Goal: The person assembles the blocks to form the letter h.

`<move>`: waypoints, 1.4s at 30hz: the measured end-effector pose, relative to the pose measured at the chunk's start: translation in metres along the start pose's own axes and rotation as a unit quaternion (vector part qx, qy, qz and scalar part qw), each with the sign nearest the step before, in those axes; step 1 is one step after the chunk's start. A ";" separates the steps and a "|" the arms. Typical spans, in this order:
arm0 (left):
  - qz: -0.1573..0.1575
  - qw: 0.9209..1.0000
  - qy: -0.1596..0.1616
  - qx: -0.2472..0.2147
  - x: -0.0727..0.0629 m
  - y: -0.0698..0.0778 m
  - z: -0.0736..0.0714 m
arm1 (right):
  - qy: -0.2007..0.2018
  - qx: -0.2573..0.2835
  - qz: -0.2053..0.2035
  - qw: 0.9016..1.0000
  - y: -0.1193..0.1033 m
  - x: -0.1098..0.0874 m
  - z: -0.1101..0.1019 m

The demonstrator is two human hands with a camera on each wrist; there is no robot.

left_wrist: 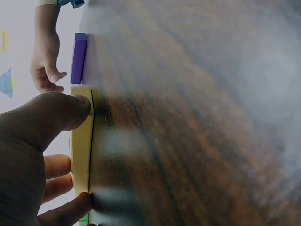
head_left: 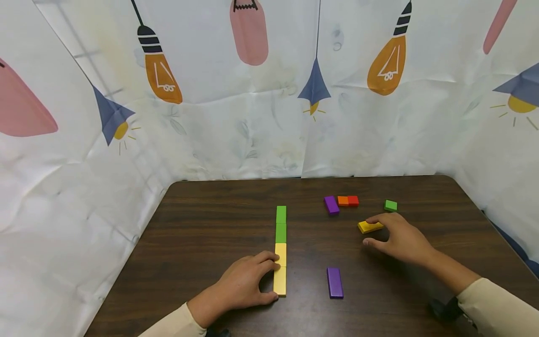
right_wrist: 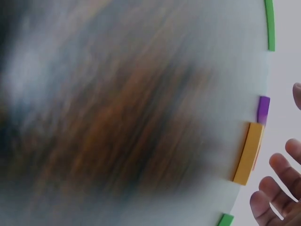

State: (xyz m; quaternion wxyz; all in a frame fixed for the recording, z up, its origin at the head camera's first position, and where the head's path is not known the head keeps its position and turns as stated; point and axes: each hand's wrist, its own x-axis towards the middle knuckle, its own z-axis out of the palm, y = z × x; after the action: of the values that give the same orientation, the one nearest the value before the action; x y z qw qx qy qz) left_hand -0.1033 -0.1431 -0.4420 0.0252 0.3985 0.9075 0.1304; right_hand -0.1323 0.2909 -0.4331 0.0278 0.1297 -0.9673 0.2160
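Note:
My left hand rests its fingertips against the left side of two pale yellow blocks, with the thumb at their near end. These blocks lie end to end in one straight column with two green blocks. In the left wrist view the thumb touches the yellow block. My right hand, thumb and fingers spread apart, hovers beside a darker yellow block; its fingers partly cover that block in the head view. In the right wrist view a gap shows between the hand and the yellow block.
A purple block lies between the hands. Behind it are another purple block, an orange block touching a red one, and a small green block. A patterned curtain borders the brown table.

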 end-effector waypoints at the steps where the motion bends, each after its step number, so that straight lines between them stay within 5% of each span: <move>1: 0.000 1.000 0.001 0.001 0.000 0.000 0.000 | 0.001 0.000 0.002 1.000 0.001 0.000 0.000; 18: 0.000 1.000 0.004 0.007 0.000 0.000 0.001 | -0.005 -0.018 0.061 0.998 0.016 0.007 0.001; 42: -0.004 1.000 -0.008 -0.001 0.000 -0.001 0.000 | -0.020 -0.030 0.041 0.999 0.012 0.024 0.004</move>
State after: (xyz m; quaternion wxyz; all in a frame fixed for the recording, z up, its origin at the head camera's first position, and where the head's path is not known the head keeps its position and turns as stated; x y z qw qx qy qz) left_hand -0.1043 -0.1433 -0.4424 0.0331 0.3954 0.9089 0.1282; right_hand -0.1581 0.2943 -0.4387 0.0034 0.0937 -0.9782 0.1854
